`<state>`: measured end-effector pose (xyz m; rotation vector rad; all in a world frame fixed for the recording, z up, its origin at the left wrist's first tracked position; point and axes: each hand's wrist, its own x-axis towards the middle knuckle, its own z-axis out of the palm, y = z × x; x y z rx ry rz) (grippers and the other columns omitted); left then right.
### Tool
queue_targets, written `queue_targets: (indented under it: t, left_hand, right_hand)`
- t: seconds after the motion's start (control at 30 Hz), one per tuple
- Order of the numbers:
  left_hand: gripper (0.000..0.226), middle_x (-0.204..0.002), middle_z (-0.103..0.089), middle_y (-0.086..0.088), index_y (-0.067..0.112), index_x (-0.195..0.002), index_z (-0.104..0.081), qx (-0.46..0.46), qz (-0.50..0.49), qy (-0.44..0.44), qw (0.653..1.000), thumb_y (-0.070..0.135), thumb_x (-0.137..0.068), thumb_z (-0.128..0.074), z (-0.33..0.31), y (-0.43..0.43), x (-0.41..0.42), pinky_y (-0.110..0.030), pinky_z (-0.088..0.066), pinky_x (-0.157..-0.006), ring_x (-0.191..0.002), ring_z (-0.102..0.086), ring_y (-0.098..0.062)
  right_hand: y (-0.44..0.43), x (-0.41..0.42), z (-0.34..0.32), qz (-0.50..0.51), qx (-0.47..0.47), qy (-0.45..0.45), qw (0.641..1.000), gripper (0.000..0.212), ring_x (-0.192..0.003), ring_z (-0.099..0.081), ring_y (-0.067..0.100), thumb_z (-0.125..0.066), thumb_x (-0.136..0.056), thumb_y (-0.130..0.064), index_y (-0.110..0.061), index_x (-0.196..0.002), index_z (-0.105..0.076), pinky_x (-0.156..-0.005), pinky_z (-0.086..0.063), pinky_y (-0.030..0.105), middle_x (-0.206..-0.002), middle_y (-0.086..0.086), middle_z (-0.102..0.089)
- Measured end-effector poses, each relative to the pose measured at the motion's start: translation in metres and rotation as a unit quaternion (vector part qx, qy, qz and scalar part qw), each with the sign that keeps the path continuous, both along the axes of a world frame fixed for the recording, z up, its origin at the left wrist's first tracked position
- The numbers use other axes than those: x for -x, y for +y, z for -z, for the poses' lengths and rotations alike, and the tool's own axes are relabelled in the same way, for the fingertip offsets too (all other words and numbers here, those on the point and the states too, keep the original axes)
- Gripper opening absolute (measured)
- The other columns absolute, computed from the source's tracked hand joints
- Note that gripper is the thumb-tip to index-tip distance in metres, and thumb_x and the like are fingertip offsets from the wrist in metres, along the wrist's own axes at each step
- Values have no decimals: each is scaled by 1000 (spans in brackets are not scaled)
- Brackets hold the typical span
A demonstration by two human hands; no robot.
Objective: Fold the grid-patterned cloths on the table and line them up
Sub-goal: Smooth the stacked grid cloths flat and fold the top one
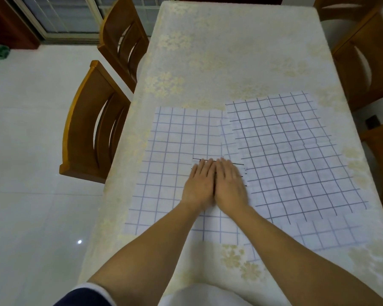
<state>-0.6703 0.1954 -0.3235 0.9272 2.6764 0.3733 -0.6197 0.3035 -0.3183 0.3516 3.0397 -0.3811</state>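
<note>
hands: my left hand (200, 184) and right hand (229, 184), fingers straight, press the left cloth (170, 146).
done: no folds yet, i judge.
to do: folding it and the right cloth (296, 151), aligning.

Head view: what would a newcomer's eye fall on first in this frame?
The left hand and the right hand lie flat, palms down and side by side, near where two cloths meet. The wide-grid cloth spreads to the left and the fine-grid cloth to the right, both unfolded on the floral tablecloth. Wooden chairs flank the table.
</note>
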Motion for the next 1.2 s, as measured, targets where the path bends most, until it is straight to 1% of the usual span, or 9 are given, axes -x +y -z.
queue_targets:
  t: [0.1,0.2,0.4,0.5,0.6,0.67,0.8,1.07,1.2]
  left_hand:
    - [65,-169,14,1,15,-162,6,40,21,-20,999,33,-109,-28,11,-5,-2,-41,1,-127,-155,17,-21]
    - [61,-165,23,5,19,-160,13,48,0,-11,999,43,-110,-11,11,-18,2,-39,6,-127,-153,23,-14]
    - [70,-162,34,9,22,-156,27,113,-37,0,993,60,-103,0,2,-49,9,-44,15,-124,-150,30,-15]
    - [71,-163,32,4,19,-156,25,109,-48,12,993,59,-105,-2,1,-53,8,-45,16,-124,-150,30,-20]
    - [63,-167,20,0,16,-160,12,45,-37,67,996,40,-110,-17,-6,-30,16,-43,10,-126,-155,18,-23]
    - [61,-168,18,0,16,-161,9,39,3,52,998,32,-109,-19,-5,-9,21,-43,7,-127,-155,17,-23]
    - [62,-166,23,10,27,-159,17,95,19,28,995,50,-104,5,8,-8,18,-45,10,-126,-153,25,-18]
    - [67,-159,39,11,26,-153,32,141,-34,19,989,60,-99,11,1,-43,17,-52,14,-123,-147,36,-19]
    - [73,-162,35,4,20,-155,30,168,-14,25,985,60,-96,15,-2,-44,18,-52,15,-123,-149,34,-24]
  right_hand:
    - [-2,-10,14,-27,6,-66,997,71,-154,6,20,-40,-102,-22,-6,-157,2,-125,0,38,-166,8,3]
    - [13,-17,17,-42,-19,-60,997,61,-153,7,19,-17,-106,-39,-9,-157,1,-125,-3,41,-166,5,5]
    - [50,-32,13,15,-61,-106,992,79,-152,15,22,13,-94,-56,-7,-156,10,-125,3,43,-165,9,15]
    - [49,-29,8,30,-62,-93,993,76,-152,13,25,11,-95,-53,-6,-154,9,-125,3,43,-165,11,11]
    - [34,-6,3,26,-54,-41,997,65,-154,5,26,-5,-103,-43,-7,-157,-2,-125,-6,45,-166,9,4]
    - [22,8,5,6,-36,-41,998,65,-153,6,26,-1,-101,-39,-8,-158,-3,-125,-4,44,-166,9,2]
    - [26,0,19,8,-42,-75,996,70,-152,14,23,8,-98,-50,-12,-156,9,-125,0,44,-166,5,12]
    - [40,-12,14,25,-32,-96,995,80,-150,23,21,4,-97,-64,-10,-154,19,-125,2,43,-162,7,27]
    - [42,-12,11,25,-30,-109,993,85,-151,20,22,3,-94,-68,-10,-155,16,-125,4,43,-163,7,24]
